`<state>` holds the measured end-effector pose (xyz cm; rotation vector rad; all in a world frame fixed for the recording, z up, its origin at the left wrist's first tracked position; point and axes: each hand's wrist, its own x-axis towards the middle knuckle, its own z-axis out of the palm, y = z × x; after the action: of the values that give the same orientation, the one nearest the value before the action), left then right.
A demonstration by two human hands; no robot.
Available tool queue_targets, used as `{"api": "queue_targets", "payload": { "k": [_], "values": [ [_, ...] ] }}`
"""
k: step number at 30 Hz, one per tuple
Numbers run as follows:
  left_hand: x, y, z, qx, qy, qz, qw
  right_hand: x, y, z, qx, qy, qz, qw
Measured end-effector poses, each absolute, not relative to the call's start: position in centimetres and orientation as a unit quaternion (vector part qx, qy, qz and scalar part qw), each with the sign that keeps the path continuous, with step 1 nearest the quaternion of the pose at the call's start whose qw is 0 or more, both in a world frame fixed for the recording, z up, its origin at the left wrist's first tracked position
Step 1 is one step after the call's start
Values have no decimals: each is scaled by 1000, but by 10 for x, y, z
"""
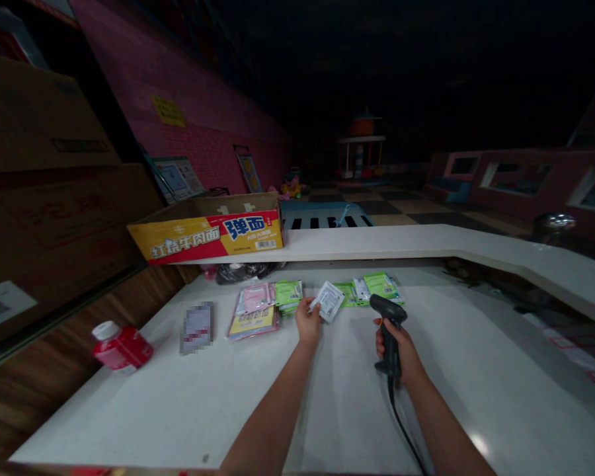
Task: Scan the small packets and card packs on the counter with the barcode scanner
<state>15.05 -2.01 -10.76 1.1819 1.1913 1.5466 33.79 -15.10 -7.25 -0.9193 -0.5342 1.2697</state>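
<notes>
My left hand (308, 324) pinches a white printed packet (329, 301) by its left edge, above the middle of the white counter (258, 410). Wrapped round the handle of a black barcode scanner (391, 337) is my right hand (401, 347); the scanner's head points up and left, and its cable runs down toward me. Green packets (381, 286) lie behind the scanner. Left of my left hand sit another green packet (288, 291), pink packets (256, 297) and a yellow-and-white packet (252, 322).
A red bottle with a white cap (121, 347) lies tilted at the left, near a blurred flat item (197, 328). An open yellow-and-red carton (213, 235) stands on the raised ledge (367, 241). Large brown boxes (54, 225) are stacked at far left.
</notes>
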Motion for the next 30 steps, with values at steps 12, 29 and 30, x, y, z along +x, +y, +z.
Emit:
{"api": "queue_targets", "payload": {
  "k": [12,29,30],
  "values": [
    [150,-23,-115,498,424,628,423,333,-178,-44,-479,-314,580,579],
    [151,-28,-110,551,473,608,321,324,-211,-19,-588,-545,462,379],
    [151,-28,-110,547,471,608,330,324,-211,-18,-587,-545,464,378]
  ]
}}
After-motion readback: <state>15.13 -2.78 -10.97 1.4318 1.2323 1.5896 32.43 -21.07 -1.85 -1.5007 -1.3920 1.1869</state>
